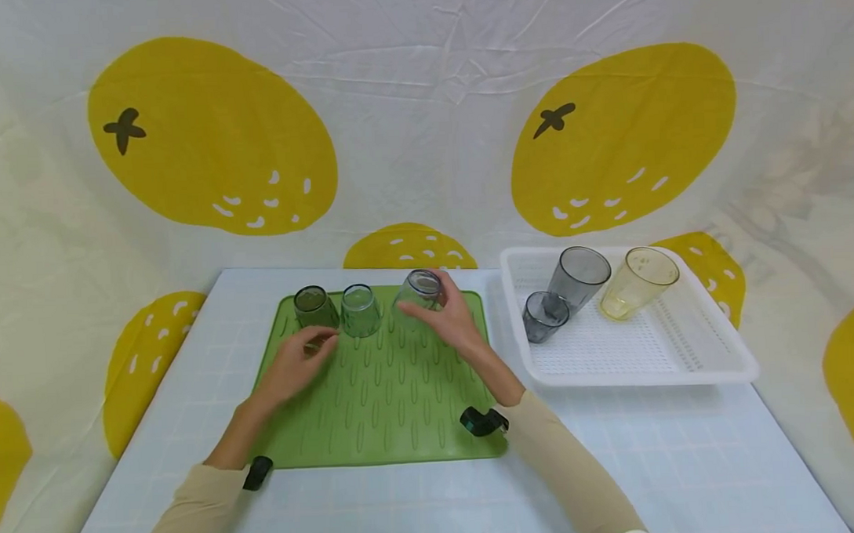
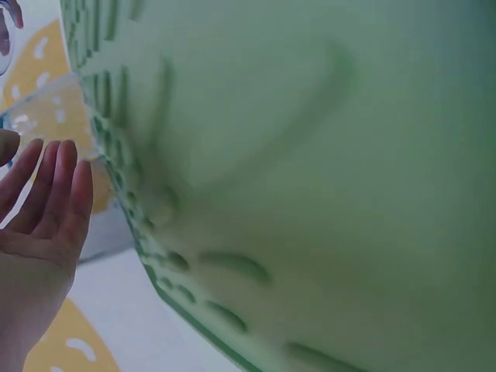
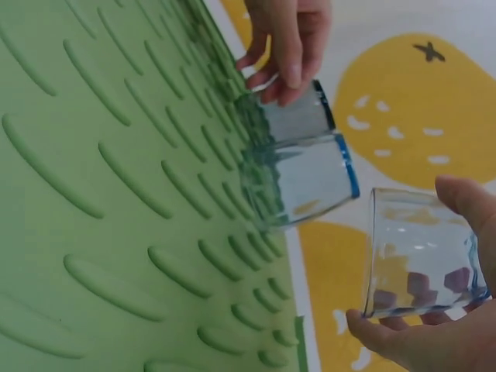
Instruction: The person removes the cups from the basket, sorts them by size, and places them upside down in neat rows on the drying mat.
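Plain clear glass [image 3: 403,240] in right grip [image 1: 453,320]

From my station I see the pale blue table [image 1: 379,507] bearing 1 green mat [image 1: 382,393] and 1 white basket [image 1: 600,360].

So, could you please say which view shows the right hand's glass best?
The right wrist view shows the glass largest, side-on; the head view, smaller, partly covered; the left wrist, apparently a sliver.
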A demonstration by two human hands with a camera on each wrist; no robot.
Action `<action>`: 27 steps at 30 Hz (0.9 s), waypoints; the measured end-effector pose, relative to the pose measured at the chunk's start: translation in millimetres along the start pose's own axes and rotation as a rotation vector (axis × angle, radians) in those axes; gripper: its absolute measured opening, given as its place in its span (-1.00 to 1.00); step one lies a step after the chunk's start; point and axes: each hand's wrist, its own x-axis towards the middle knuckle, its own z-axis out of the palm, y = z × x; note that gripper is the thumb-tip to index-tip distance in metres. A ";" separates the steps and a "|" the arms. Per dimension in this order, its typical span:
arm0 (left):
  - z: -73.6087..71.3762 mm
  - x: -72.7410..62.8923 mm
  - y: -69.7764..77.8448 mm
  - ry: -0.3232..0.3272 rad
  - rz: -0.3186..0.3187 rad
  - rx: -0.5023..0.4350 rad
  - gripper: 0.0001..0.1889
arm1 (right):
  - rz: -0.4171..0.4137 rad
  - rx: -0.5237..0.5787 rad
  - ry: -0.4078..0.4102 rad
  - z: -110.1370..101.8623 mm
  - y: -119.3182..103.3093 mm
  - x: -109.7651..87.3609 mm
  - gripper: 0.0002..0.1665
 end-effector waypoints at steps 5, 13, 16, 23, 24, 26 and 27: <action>-6.7 -5.9 -8.3 0.016 -0.013 0.037 -0.80 | 0.005 -0.017 0.015 3.9 6.2 6.4 -0.17; -17.6 -15.2 -11.3 0.063 -0.054 0.124 -0.80 | 0.004 -0.026 0.026 8.2 15.8 12.9 -0.18; -20.5 -16.2 -13.7 0.082 -0.068 0.138 -0.81 | 0.019 -0.030 0.030 8.9 20.1 14.8 -0.15; -25.9 -18.8 -26.2 0.130 -0.066 0.205 -0.81 | 0.027 -0.065 0.038 10.8 32.7 18.3 -0.13; -26.7 -19.1 -27.8 0.136 -0.066 0.210 -0.80 | 0.027 -0.072 0.038 11.2 34.6 18.5 -0.14; -28.8 -20.1 -30.2 0.146 -0.064 0.217 -0.79 | 0.022 -0.082 0.035 12.3 37.1 18.5 -0.15; -29.7 -20.6 -31.3 0.148 -0.067 0.218 -0.78 | 0.015 -0.083 0.032 13.0 37.8 18.5 -0.15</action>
